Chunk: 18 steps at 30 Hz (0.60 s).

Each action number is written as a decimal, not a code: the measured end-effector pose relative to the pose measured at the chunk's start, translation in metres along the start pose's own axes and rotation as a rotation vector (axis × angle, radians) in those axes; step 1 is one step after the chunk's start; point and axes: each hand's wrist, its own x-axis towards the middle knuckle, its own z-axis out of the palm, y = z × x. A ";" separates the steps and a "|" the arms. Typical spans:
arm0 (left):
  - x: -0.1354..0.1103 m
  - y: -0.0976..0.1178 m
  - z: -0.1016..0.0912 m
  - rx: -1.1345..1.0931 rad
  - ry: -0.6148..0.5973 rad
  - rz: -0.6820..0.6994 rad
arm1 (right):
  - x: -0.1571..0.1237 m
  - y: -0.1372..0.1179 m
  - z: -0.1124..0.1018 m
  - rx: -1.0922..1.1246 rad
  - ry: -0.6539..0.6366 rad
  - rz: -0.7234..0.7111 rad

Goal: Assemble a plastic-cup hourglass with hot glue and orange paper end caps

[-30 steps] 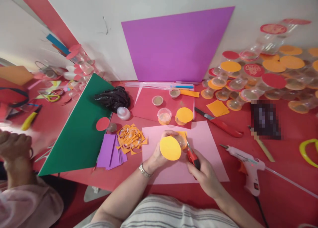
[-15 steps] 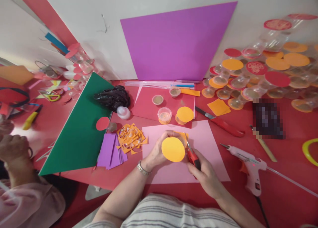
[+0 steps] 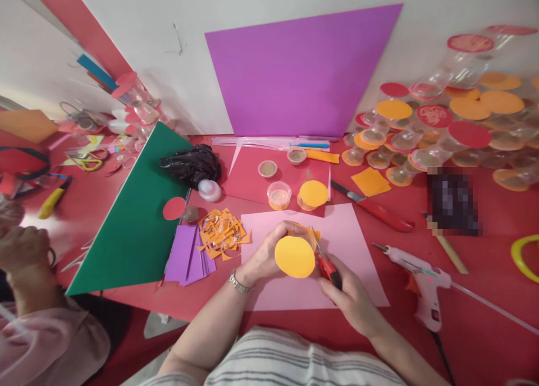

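My left hand (image 3: 272,251) is closed around a clear plastic cup piece with a round orange disc (image 3: 295,257) on its near end. Orange paper (image 3: 316,234) with a corner sticking out shows at its far end. My right hand (image 3: 351,290) grips red-and-black scissors (image 3: 326,265), their blades against that orange paper. Both hands are above a pink sheet (image 3: 278,296). Just beyond them stand a clear cup (image 3: 279,195) and another cup piece topped by an orange disc (image 3: 313,194). The fingers behind the held piece are partly hidden.
Orange scraps (image 3: 223,234) and purple cards (image 3: 183,257) lie left, beside a green board (image 3: 126,229). On the right are a glue gun (image 3: 421,285), a red utility knife (image 3: 383,213) and many stacked cup pieces (image 3: 433,116). A co-worker's hand (image 3: 25,251) is far left.
The held cup piece and its orange disc have shifted slightly down and right. The scissors have moved a little with it at the orange paper. Everything else looks the same.
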 end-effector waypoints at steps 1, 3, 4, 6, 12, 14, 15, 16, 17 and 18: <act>0.000 0.001 0.000 0.004 -0.002 -0.002 | 0.000 0.000 0.000 -0.002 0.000 0.003; 0.001 0.002 0.000 0.015 -0.001 -0.001 | -0.001 0.000 -0.001 -0.009 0.003 0.005; 0.001 0.003 -0.001 0.013 -0.007 0.002 | -0.001 0.000 -0.001 -0.011 0.004 0.003; 0.001 0.002 -0.002 -0.003 -0.029 0.005 | -0.001 0.000 -0.002 -0.008 0.002 -0.006; 0.003 0.004 -0.006 0.047 -0.081 0.024 | -0.001 0.001 -0.003 -0.003 -0.011 -0.027; 0.002 0.006 -0.008 0.058 -0.098 0.020 | -0.001 0.000 -0.002 -0.008 -0.013 -0.037; 0.001 0.006 -0.008 0.058 -0.098 0.005 | -0.001 0.000 -0.002 -0.012 -0.012 -0.043; -0.001 0.005 -0.009 0.060 -0.088 -0.024 | 0.000 -0.001 -0.002 -0.018 -0.008 -0.048; -0.002 0.004 -0.009 0.066 -0.068 -0.059 | 0.000 -0.001 -0.001 -0.023 0.002 -0.053; -0.004 0.002 -0.008 0.066 -0.035 -0.095 | 0.000 -0.001 -0.001 -0.027 0.013 -0.057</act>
